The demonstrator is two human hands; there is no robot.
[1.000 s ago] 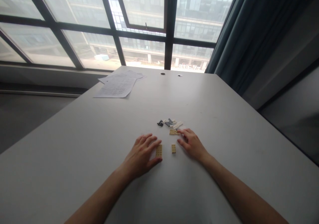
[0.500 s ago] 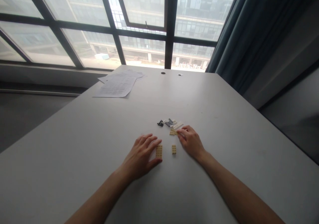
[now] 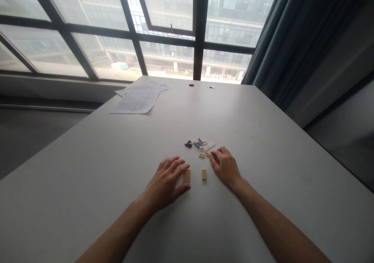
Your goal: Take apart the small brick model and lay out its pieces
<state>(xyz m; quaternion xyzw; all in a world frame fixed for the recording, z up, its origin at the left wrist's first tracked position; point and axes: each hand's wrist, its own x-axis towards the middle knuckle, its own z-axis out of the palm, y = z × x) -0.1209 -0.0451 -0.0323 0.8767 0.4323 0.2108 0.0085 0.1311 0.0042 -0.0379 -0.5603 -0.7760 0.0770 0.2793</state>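
My left hand [image 3: 168, 182] rests on the table with a larger tan building brick [image 3: 187, 177] between its thumb and forefinger. To the right, a smaller tan brick [image 3: 204, 174] lies on its own, touched by neither hand. The fingertips of my right hand [image 3: 224, 164] are closed on one end of a small tan piece [image 3: 208, 154], partly covered by the fingers. Just left of that piece is another small tan piece [image 3: 201, 155].
Behind the tan pieces lie dark pieces [image 3: 188, 144], grey pieces [image 3: 199, 143] and a long white piece [image 3: 209, 146]. Printed papers [image 3: 137, 101] overlap at the back left of the white table [image 3: 248, 119], which has a round hole [image 3: 191, 85] at its far edge.
My right hand has shifted slightly right with the small tan piece, which now stands apart from its tan neighbour. The left hand has stayed on the larger brick.
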